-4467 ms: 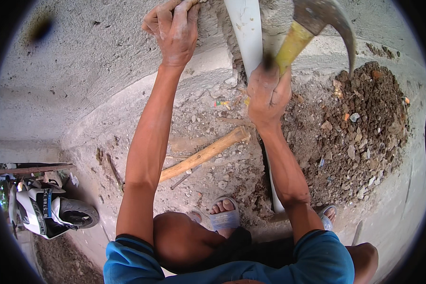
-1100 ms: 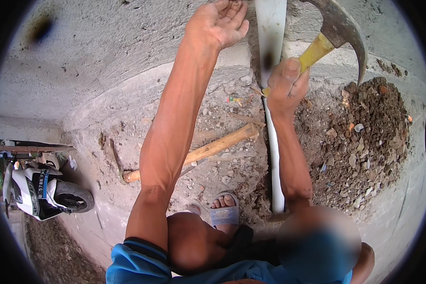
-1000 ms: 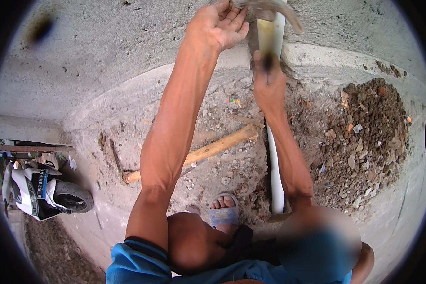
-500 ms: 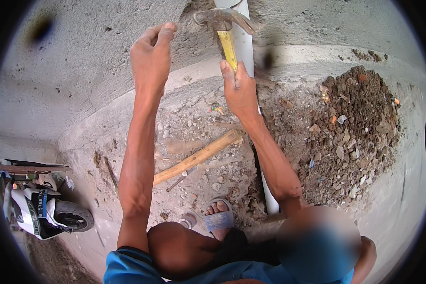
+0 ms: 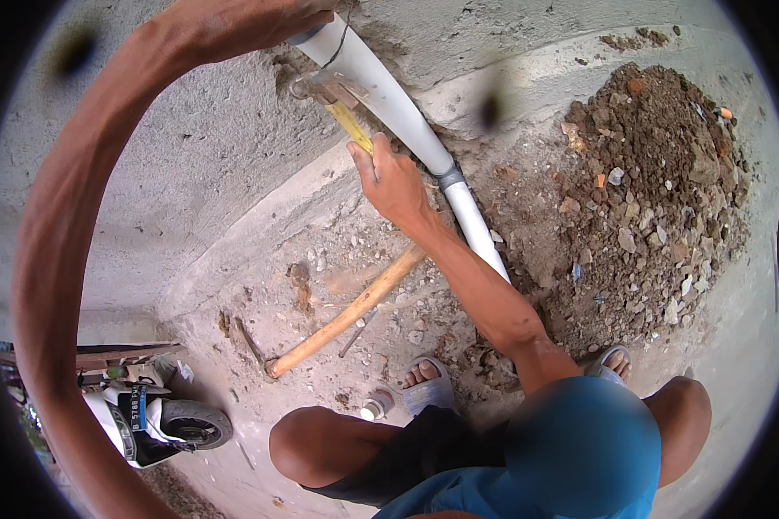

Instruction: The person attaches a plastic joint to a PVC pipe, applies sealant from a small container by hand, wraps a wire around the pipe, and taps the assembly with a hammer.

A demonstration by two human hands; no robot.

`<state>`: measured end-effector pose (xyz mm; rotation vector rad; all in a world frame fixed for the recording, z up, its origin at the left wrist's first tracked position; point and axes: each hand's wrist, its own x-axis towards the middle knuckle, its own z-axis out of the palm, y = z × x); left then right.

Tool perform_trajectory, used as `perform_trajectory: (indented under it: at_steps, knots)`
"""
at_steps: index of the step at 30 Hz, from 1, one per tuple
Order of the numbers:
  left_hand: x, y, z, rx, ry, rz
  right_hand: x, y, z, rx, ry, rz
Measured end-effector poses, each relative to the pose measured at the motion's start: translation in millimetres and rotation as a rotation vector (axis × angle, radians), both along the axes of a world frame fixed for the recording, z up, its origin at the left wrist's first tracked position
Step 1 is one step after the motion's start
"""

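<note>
My right hand point(image 5: 394, 184) is wrapped round the yellow handle of a claw hammer point(image 5: 350, 124). The hammer's worn metal head lies against or just in front of the white plastic pipe point(image 5: 396, 111), which runs up the wall. A dark line, like a wire or crack, crosses the pipe's upper part. High at the picture's top edge, my left hand point(image 5: 273, 19) reaches to the pipe's upper end. Its fingers are mostly cut off, so their grip is hidden. Lower down, a grey coupling point(image 5: 450, 178) joins the pipe to a narrower length running into the ground.
A long wooden-handled digging tool point(image 5: 346, 316) lies on the gravelly ground beside a thin metal rod point(image 5: 355, 336). A small jar point(image 5: 376, 404) stands near my sandalled foot point(image 5: 426, 389). Soil and rubble point(image 5: 653, 190) are heaped at right. A parked motorcycle point(image 5: 169, 419) is at lower left.
My left hand has gone from beside the hammer up to the pipe's upper end, its arm swinging out left. The hammer in my right hand has moved left and down; the view has turned.
</note>
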<state>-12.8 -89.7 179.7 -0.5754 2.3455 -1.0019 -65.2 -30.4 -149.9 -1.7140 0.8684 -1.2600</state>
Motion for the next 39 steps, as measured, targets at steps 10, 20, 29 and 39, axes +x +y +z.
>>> perform_trajectory:
  at_steps: [10, 20, 29, 39]
  knots:
    - [-15.3, -72.6, -34.9, -0.029, -0.090, 0.105, -2.1, -10.4, -16.8, -0.020, -0.076, 0.101]
    - [8.5, -86.6, -29.5, -0.048, 0.010, 0.007, -12.0, -25.9, -18.1, 0.055, -0.164, 0.292]
    - [21.5, -93.7, -29.7, -0.090, 0.004, 0.015, -21.2, -36.0, -14.6, 0.098, -0.175, 0.340]
    - [0.4, -109.4, -33.1, 0.054, -0.040, -0.107, -13.9, -22.5, -10.4, 0.150, -0.123, 0.373]
